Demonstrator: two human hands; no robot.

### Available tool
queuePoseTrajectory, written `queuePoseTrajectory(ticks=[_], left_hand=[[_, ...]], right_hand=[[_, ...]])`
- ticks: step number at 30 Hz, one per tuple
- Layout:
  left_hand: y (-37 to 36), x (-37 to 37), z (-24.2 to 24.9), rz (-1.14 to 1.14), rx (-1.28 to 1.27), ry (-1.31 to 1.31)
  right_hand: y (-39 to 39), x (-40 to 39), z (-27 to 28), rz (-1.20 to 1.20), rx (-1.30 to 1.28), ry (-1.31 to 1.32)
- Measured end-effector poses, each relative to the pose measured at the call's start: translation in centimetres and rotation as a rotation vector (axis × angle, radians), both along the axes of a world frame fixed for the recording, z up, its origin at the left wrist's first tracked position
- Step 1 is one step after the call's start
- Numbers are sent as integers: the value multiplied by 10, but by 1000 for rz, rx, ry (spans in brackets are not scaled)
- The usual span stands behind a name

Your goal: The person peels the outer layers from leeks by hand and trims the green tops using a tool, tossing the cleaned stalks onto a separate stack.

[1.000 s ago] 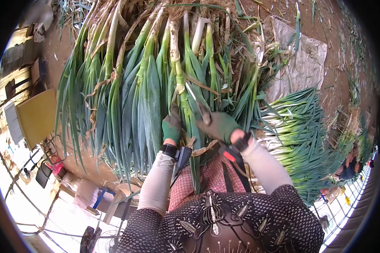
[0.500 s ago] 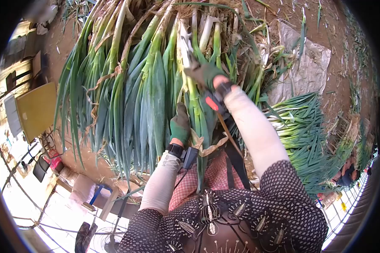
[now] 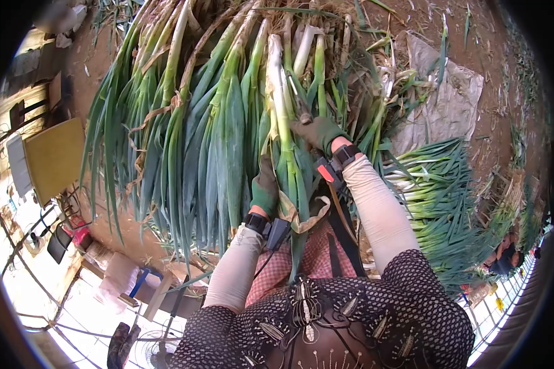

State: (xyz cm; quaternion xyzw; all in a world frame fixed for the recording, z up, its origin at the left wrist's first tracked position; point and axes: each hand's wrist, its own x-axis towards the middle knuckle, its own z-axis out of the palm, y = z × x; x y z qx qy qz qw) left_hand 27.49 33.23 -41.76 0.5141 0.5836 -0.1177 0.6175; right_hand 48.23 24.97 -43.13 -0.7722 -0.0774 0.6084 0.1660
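My left hand (image 3: pixel 264 187), in a green glove, is closed around the leafy part of a large green onion (image 3: pixel 279 101). Its pale stem points away from me, and its leaves hang down toward my lap. Just right of that stem, my gloved right hand (image 3: pixel 319 133) is closed on the handle of a small knife (image 3: pixel 300 106), the narrow blade pointing up along the stem. A dry, tan leaf (image 3: pixel 308 222) hangs at the onion's lower end. Many more green onions (image 3: pixel 209 129) lie side by side to the left, roots at the far end.
On the right lies a pile of green onions (image 3: pixel 440 203) with pale stems. Behind it a dirty sheet (image 3: pixel 452 92) is spread on the soil, with scraps around it. A yellow-brown chair (image 3: pixel 55 157) stands at the left. At the far right edge, part of another person (image 3: pixel 506 255) shows.
My right hand and the knife have moved down and to the right, away from the upper stem, leaving more of its white part in view. My left hand stays nearly in place.
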Motion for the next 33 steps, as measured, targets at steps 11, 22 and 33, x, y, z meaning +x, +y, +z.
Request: queuePoseTrajectory(ticks=[11, 22, 33], left_hand=[[-18, 31, 40, -650, -12, -550], [157, 72, -22, -831, 857, 434], [194, 58, -51, -760, 686, 148]], right_hand=[[-104, -11, 58, -488, 749, -148], [-287, 20, 134, -310, 118, -804], [-185, -23, 33, -510, 90, -341]])
